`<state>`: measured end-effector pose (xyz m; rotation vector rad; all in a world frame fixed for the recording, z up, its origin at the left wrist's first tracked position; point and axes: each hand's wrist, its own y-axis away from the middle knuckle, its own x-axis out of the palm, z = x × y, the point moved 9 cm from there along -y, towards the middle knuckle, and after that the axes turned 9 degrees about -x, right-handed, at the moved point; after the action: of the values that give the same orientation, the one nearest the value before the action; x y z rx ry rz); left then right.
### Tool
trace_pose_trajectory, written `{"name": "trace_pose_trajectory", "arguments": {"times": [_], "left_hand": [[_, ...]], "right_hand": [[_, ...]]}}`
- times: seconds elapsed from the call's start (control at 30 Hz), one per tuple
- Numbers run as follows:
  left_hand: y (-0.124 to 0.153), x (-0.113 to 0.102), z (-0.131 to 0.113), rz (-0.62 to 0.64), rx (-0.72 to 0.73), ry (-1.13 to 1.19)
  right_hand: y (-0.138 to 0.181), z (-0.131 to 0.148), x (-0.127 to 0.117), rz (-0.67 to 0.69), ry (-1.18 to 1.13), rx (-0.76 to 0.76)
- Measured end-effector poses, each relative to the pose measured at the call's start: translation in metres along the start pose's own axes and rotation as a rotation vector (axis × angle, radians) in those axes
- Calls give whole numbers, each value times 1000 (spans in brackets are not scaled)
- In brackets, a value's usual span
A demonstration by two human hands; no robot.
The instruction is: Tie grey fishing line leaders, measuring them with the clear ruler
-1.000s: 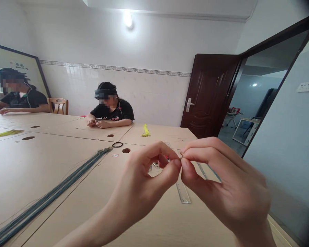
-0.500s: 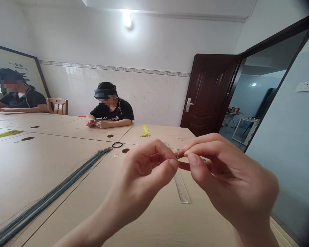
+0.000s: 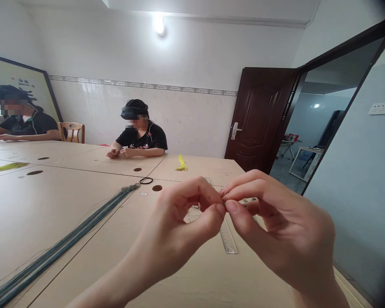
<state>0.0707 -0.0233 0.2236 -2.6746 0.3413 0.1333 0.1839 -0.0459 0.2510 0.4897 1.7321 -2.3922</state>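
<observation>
My left hand (image 3: 182, 218) and my right hand (image 3: 282, 231) meet in the air above the table, fingertips together. Between them they pinch a small metal ring (image 3: 224, 197), mostly hidden by my fingers. A clear plastic ruler (image 3: 227, 239) lies on the table under my hands, partly covered by them. Left of my left hand, a long bundle of blue-grey cords (image 3: 67, 235) runs diagonally across the tabletop. Beyond it lie a black elastic band (image 3: 146, 180) and a yellow tassel of thread (image 3: 181, 164).
The pale wooden table (image 3: 83, 205) has round holes, such as one (image 3: 157, 188) near my hands. Across it sits a person in a black shirt (image 3: 141, 139), and another person (image 3: 25, 126) sits at far left. A yellow-green bundle (image 3: 6, 167) lies at the left edge.
My hands have shifted slightly and moved closer, with the fingertips still pinching the ring. The person across the table has raised their head a little.
</observation>
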Motion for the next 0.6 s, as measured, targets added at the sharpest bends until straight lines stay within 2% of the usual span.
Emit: {"name": "trace_pose_trajectory", "arguments": {"times": [0.37,0.6], "left_hand": [[-1,4,1,64,-23,34],[-2,9,1,169,-37,230]], "right_hand": [[0,7,1,42,169,-154],[0,12,2,44,205,-223]]}}
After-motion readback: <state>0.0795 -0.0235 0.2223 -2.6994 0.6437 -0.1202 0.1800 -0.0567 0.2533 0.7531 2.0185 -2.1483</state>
